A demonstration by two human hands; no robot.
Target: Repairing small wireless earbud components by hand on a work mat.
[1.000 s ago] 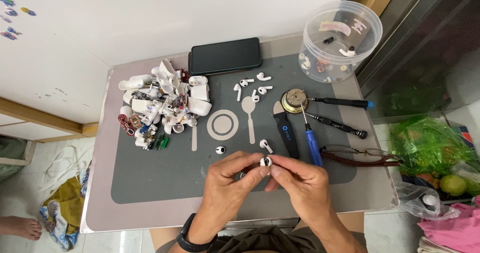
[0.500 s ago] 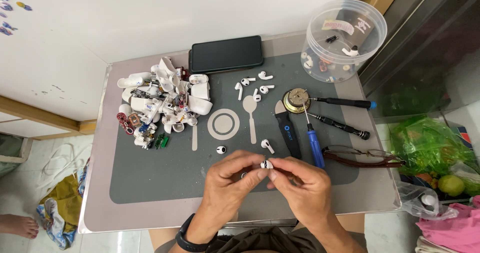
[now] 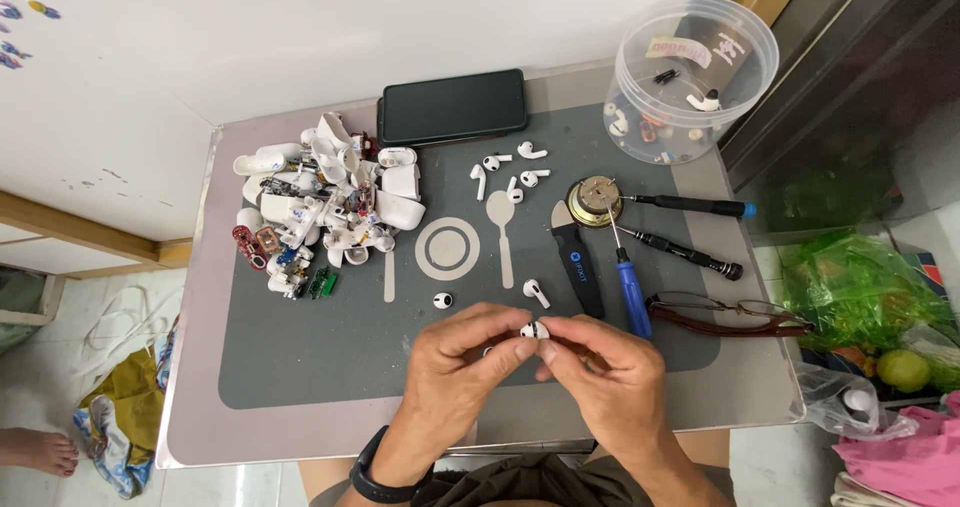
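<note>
Two hands' fingers (image 3: 510,352) pinch white earbud (image 3: 534,330); clear labelled tub (image 3: 640,127) far right.

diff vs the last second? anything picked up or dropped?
Barely any change. Both hands, left hand and right hand, still pinch the same white earbud between their fingertips; only small finger shifts, nothing taken or let go. The loose earbud, the small round piece, the blue screwdriver, the glasses and the parts pile stayed put.
</note>
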